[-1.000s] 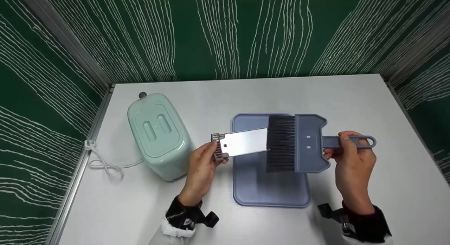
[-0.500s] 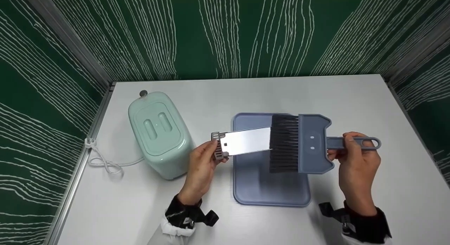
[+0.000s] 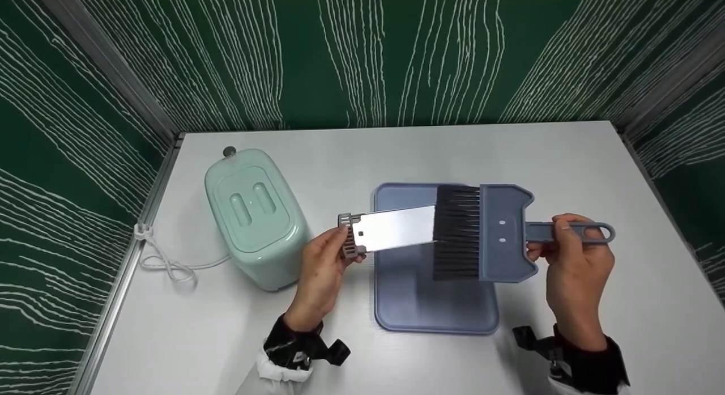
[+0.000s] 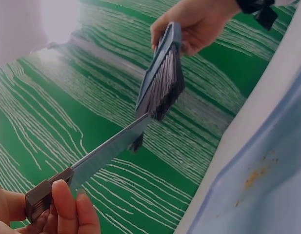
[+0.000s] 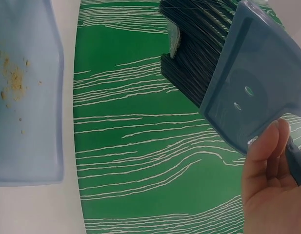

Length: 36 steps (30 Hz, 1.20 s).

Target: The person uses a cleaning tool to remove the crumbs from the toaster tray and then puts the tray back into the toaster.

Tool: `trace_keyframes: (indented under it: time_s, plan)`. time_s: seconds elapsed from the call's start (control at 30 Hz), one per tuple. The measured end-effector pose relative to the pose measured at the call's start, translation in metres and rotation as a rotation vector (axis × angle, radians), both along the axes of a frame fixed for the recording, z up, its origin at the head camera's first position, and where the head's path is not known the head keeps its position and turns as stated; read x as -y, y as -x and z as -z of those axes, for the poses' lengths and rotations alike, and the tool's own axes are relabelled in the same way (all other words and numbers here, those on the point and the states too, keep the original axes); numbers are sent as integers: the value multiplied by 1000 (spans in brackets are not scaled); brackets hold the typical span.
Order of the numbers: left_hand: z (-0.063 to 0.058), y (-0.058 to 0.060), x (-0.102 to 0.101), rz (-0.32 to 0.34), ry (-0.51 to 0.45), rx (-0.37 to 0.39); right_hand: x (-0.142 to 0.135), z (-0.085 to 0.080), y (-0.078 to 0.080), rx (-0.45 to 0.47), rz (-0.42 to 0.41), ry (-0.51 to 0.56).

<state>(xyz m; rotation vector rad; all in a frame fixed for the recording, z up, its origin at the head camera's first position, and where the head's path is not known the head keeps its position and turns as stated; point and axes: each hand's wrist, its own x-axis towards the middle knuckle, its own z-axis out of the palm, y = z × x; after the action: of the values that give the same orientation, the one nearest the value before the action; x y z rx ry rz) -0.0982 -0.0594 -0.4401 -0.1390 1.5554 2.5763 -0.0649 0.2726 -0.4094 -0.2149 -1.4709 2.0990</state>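
Observation:
My left hand point(image 3: 320, 276) pinches the grey slotted end of a flat, shiny metal crumb tray point(image 3: 396, 228), which points right. By its blue-grey handle, my right hand point(image 3: 579, 276) grips a small hand brush point(image 3: 504, 234) with dark bristles point(image 3: 456, 232) facing left. The crumb tray's far end meets the bristles, which hide its tip in the head view. Both are held above a blue rectangular tray point(image 3: 436, 318). Yellowish crumbs point(image 5: 14, 80) lie on that blue tray in the right wrist view.
A mint-green toaster point(image 3: 255, 208) with its lid on stands left of my left hand. Its white cord point(image 3: 175, 270) lies coiled near the white table's point(image 3: 328, 162) left edge. Green walls point(image 3: 340, 55) with white lines enclose the back and sides.
Over the last second, my right hand and the brush have shifted slightly right, the bristles sliding toward the crumb tray's far end. My left hand has stayed nearly still.

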Motion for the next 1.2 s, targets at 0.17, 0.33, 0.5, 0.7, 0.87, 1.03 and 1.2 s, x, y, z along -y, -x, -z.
trace_keyframes:
  time_s: [0.17, 0.33, 0.5, 0.7, 0.87, 1.03, 1.2]
  plan:
    - [0, 1, 0, -1, -2, 2, -1, -2, -1, -38, -4, 19]
    - [0, 1, 1, 8, 2, -7, -3, -1, -3, -80, -21, 30]
    - [0, 2, 2, 8, -1, -5, -7, -1, -5, -99, -22, 36]
    - [0, 2, 2, 10, 2, 4, -8, -4, -6, -104, 5, 69]
    - [0, 2, 3, 7, 1, 9, -9, -6, -7, -117, 24, 101]
    - [0, 2, 3, 9, -6, 11, -8, -9, -8, -161, 56, 158]
    - [1, 2, 2, 13, -7, 12, -3, -11, -10, -216, 49, 210]
